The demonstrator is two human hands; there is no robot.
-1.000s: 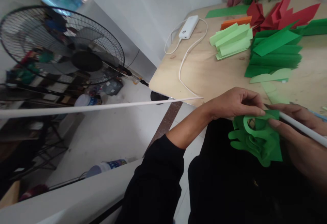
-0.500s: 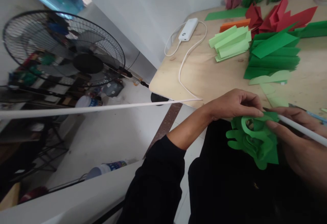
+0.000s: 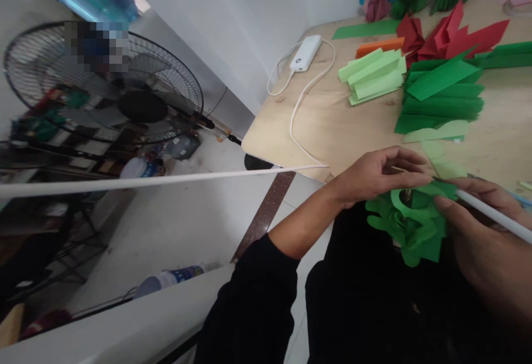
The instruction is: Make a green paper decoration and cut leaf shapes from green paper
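The right hand [image 3: 484, 236] is gripping a white, slender, rod-shaped tool [image 3: 494, 213], its long axis slanting up-left toward the left fingertips. Between both hands, the bright-green, scallop-edged paper bundle [image 3: 411, 231] is hanging over the dark-clothed lap [image 3: 369, 297], lower-left of the tool's dark tip; the right thumb is touching its right edge. The left hand [image 3: 369, 178] is pinching its upper edge. Beyond, a pale wooden table [image 3: 353, 131] is holding dark-green, pleated paper sheets [image 3: 443, 103].

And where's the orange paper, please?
The orange paper lies on the table, upper right in the head view, behind the pale green paper, left of the red paper.
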